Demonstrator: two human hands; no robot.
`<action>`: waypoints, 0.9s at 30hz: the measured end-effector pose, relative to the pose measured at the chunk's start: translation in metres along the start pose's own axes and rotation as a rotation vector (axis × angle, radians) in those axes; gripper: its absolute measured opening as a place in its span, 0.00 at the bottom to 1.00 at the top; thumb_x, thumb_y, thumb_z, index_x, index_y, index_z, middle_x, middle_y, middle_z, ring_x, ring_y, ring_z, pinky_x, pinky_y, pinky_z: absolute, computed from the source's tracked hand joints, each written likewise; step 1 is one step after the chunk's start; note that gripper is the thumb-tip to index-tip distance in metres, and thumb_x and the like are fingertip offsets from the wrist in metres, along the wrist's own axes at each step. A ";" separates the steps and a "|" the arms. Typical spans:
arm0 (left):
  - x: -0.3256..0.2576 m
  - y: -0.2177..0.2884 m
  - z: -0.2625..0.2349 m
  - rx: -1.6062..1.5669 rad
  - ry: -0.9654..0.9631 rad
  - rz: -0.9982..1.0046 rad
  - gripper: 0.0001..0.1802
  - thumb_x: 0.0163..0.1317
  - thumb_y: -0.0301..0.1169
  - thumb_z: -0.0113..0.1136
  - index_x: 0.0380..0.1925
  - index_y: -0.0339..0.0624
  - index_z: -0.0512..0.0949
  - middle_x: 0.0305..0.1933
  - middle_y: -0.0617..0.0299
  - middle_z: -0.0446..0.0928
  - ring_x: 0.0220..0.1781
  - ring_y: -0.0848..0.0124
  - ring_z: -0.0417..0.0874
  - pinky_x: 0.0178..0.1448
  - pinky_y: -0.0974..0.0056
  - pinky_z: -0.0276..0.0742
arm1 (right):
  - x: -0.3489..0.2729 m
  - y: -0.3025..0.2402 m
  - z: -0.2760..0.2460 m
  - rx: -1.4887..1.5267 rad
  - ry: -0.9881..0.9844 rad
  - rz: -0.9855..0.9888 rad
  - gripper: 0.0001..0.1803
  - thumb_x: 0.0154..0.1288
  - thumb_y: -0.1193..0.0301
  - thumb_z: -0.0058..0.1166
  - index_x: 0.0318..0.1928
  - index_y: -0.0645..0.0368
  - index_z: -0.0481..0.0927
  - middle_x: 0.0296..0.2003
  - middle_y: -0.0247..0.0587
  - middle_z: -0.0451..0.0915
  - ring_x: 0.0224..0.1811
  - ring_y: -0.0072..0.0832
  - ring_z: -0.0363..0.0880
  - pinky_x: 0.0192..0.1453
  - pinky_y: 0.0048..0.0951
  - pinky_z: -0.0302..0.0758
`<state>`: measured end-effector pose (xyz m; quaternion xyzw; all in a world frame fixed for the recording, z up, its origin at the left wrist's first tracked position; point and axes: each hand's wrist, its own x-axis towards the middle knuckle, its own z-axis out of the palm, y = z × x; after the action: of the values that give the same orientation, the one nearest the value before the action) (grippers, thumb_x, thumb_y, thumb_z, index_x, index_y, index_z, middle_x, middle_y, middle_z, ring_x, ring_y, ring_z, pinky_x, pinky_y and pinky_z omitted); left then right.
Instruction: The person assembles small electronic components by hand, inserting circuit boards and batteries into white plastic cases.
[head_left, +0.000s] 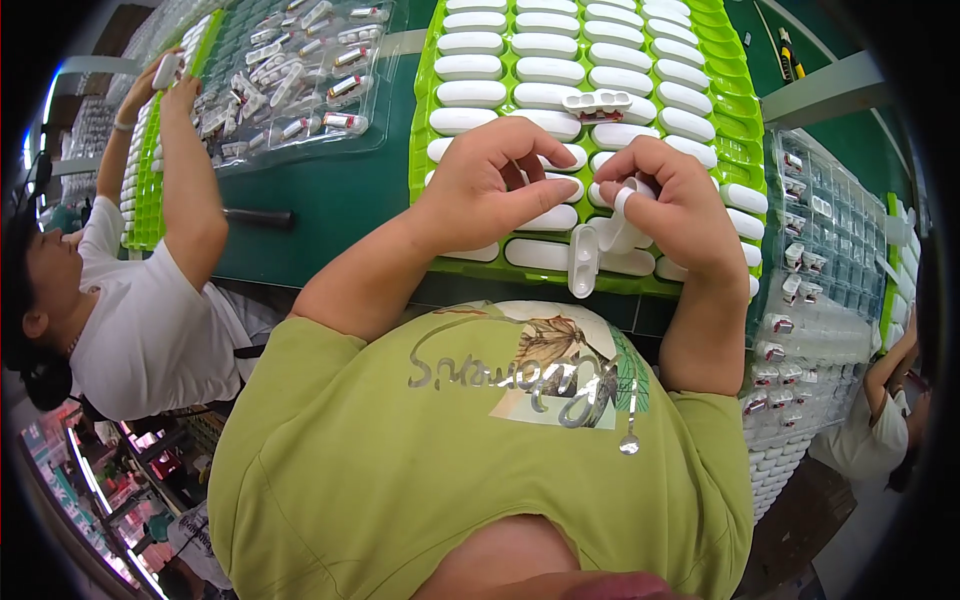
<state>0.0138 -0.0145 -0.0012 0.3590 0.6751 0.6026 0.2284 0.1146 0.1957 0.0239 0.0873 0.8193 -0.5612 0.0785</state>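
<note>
Both my hands are over a bright green tray [735, 110] filled with rows of white oval plastic cases [470, 68]. My left hand [500, 180] is half curled, thumb and index fingertip apart with nothing visible between them. Just right of it, my right hand [672, 200] pinches a curled white strip [622, 228], which loops down below the fingers. An open white shell [583, 262] with small hollows stands at the tray's near edge, beside the strip; whether they are joined I cannot tell. A small white part with dark red pieces [598, 103] lies on the cases beyond my hands.
At left, a clear plastic tray [375, 100] holds loose white and red parts. More clear trays [830, 230] with parts stand at right. A dark-handled tool [258, 217] lies on the green table [320, 200]. A co-worker [150, 290] at left holds a white case.
</note>
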 end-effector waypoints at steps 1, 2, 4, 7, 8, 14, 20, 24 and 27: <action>-0.001 0.001 -0.001 -0.002 0.001 -0.002 0.13 0.54 0.29 0.72 0.38 0.40 0.81 0.35 0.66 0.77 0.31 0.80 0.77 0.32 0.73 0.72 | 0.001 -0.003 0.001 0.030 0.024 -0.032 0.06 0.61 0.75 0.58 0.39 0.61 0.81 0.30 0.25 0.77 0.29 0.11 0.65 0.33 0.17 0.63; -0.002 0.003 -0.004 0.049 -0.065 0.039 0.14 0.54 0.28 0.72 0.39 0.40 0.80 0.37 0.67 0.77 0.33 0.81 0.76 0.32 0.73 0.71 | 0.002 -0.001 0.002 0.029 0.023 -0.032 0.06 0.61 0.75 0.58 0.39 0.61 0.81 0.30 0.25 0.77 0.29 0.11 0.65 0.33 0.17 0.63; -0.004 0.009 -0.004 0.098 -0.129 0.079 0.15 0.54 0.27 0.72 0.41 0.40 0.80 0.38 0.68 0.76 0.34 0.81 0.76 0.32 0.74 0.70 | 0.004 0.005 0.003 0.052 0.103 -0.069 0.08 0.60 0.71 0.60 0.38 0.62 0.82 0.26 0.26 0.75 0.27 0.13 0.65 0.30 0.20 0.64; -0.007 0.016 0.007 0.437 -0.196 0.232 0.23 0.44 0.39 0.79 0.39 0.44 0.81 0.35 0.63 0.75 0.32 0.68 0.77 0.30 0.66 0.71 | 0.005 0.010 -0.001 0.097 0.140 -0.055 0.09 0.61 0.71 0.60 0.39 0.62 0.82 0.27 0.26 0.75 0.27 0.12 0.65 0.30 0.19 0.64; -0.009 0.016 0.013 0.438 -0.195 0.233 0.23 0.44 0.39 0.79 0.39 0.44 0.81 0.35 0.63 0.75 0.32 0.68 0.77 0.30 0.66 0.71 | 0.006 0.010 -0.002 0.096 0.141 -0.057 0.09 0.61 0.71 0.60 0.39 0.62 0.82 0.27 0.26 0.75 0.27 0.12 0.65 0.30 0.19 0.64; -0.013 0.015 0.027 0.649 -0.308 0.363 0.18 0.45 0.37 0.75 0.36 0.49 0.81 0.33 0.63 0.75 0.35 0.61 0.79 0.33 0.58 0.73 | 0.012 0.019 -0.007 0.112 0.223 -0.078 0.10 0.62 0.70 0.60 0.41 0.63 0.82 0.28 0.27 0.76 0.29 0.13 0.68 0.31 0.19 0.66; -0.014 0.017 0.043 0.550 -0.368 0.561 0.10 0.45 0.32 0.72 0.28 0.49 0.81 0.30 0.65 0.74 0.33 0.63 0.79 0.31 0.60 0.74 | 0.015 0.020 -0.006 0.101 0.280 -0.124 0.11 0.61 0.67 0.59 0.40 0.61 0.84 0.25 0.27 0.76 0.27 0.14 0.67 0.30 0.21 0.65; -0.009 0.019 0.064 0.712 -0.643 0.532 0.06 0.49 0.34 0.65 0.27 0.48 0.81 0.29 0.65 0.73 0.35 0.64 0.79 0.32 0.59 0.77 | 0.010 0.015 -0.010 0.085 0.255 -0.066 0.09 0.64 0.72 0.57 0.43 0.63 0.82 0.34 0.27 0.79 0.35 0.12 0.71 0.38 0.17 0.67; -0.001 0.023 0.075 0.843 -0.779 0.502 0.04 0.48 0.32 0.61 0.24 0.47 0.82 0.29 0.65 0.75 0.36 0.64 0.80 0.33 0.59 0.77 | 0.009 0.014 -0.010 0.138 0.246 -0.075 0.09 0.65 0.72 0.57 0.43 0.63 0.82 0.35 0.27 0.80 0.35 0.12 0.71 0.37 0.17 0.67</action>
<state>0.0753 0.0336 0.0084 0.7592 0.6171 0.1446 0.1481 0.1083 0.2105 0.0130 0.1299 0.7850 -0.6036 -0.0499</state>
